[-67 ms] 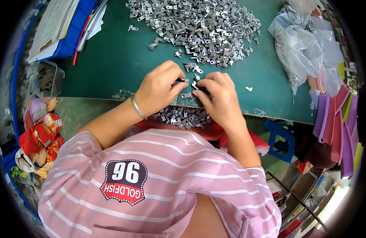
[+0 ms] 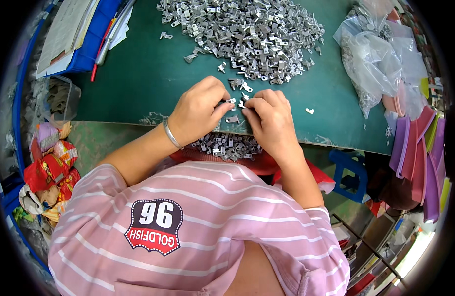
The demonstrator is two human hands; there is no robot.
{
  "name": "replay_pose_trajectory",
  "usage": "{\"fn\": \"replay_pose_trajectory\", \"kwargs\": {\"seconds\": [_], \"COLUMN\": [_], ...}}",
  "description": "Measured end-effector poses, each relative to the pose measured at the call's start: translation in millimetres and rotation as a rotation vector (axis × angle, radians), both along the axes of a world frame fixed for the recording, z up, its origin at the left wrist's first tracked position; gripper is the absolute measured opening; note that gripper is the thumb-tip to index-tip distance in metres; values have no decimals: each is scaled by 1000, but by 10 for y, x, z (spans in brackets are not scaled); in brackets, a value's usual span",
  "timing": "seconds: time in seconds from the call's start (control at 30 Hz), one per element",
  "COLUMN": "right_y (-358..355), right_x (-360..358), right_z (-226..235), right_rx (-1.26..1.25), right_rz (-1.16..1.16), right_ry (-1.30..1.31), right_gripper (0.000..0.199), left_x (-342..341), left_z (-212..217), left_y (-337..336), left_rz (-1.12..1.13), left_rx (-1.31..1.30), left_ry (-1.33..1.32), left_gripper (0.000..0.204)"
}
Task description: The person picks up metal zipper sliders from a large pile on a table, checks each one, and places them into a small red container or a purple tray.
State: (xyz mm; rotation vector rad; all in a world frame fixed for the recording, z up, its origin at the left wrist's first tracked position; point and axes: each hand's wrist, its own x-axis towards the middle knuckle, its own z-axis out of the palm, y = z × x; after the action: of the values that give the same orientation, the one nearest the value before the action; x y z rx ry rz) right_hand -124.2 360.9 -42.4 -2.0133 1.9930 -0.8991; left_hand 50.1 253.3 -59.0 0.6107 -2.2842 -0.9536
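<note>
Near the front edge of the green table, my left hand (image 2: 200,107) pinches a small metal bracket (image 2: 232,100) between thumb and forefinger. Facing it, my right hand (image 2: 274,121) has its thumb and fingers closed at another small metal bracket (image 2: 241,104), partly covered by the fingertips. One loose bracket (image 2: 232,119) lies flat on the table between my hands, by the edge. A few more brackets (image 2: 245,87) rest just beyond my fingertips. Farther back spreads a large heap of silver brackets (image 2: 252,42).
Below the table edge, a red basket (image 2: 249,166) at my lap holds many brackets. Clear plastic bags (image 2: 370,64) of metal parts lie at the right. A blue tray (image 2: 91,47) with papers stands at the far left, beside a red pen (image 2: 93,72). A blue stool (image 2: 349,175) is below right.
My right thumb has drawn in toward its fingers, and the hand has tilted slightly. The bracket at my left fingertips shows more of its face. The heap has not moved.
</note>
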Motion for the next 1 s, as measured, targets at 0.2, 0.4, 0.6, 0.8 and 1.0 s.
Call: {"fn": "replay_pose_trajectory", "kwargs": {"seconds": [0.2, 0.4, 0.6, 0.8, 1.0], "right_y": [66, 116, -93, -63, 44], "right_x": [-110, -93, -15, -60, -195], "right_z": [52, 85, -42, 47, 123], "right_rx": [105, 134, -88, 159, 344], "right_rz": [-66, -23, -53, -212, -300], "right_ry": [-313, -135, -150, -712, -1059], "right_gripper": [4, 4, 13, 11, 13], "left_x": [-11, -34, -19, 32, 94], "left_z": [29, 60, 70, -7, 15], "left_y": [17, 24, 29, 0, -44], "left_rz": [-4, -3, 3, -13, -71], "left_rx": [-58, -119, 1, -70, -124], "left_ry": [20, -33, 20, 134, 22], "left_gripper": [12, 15, 15, 17, 20]}}
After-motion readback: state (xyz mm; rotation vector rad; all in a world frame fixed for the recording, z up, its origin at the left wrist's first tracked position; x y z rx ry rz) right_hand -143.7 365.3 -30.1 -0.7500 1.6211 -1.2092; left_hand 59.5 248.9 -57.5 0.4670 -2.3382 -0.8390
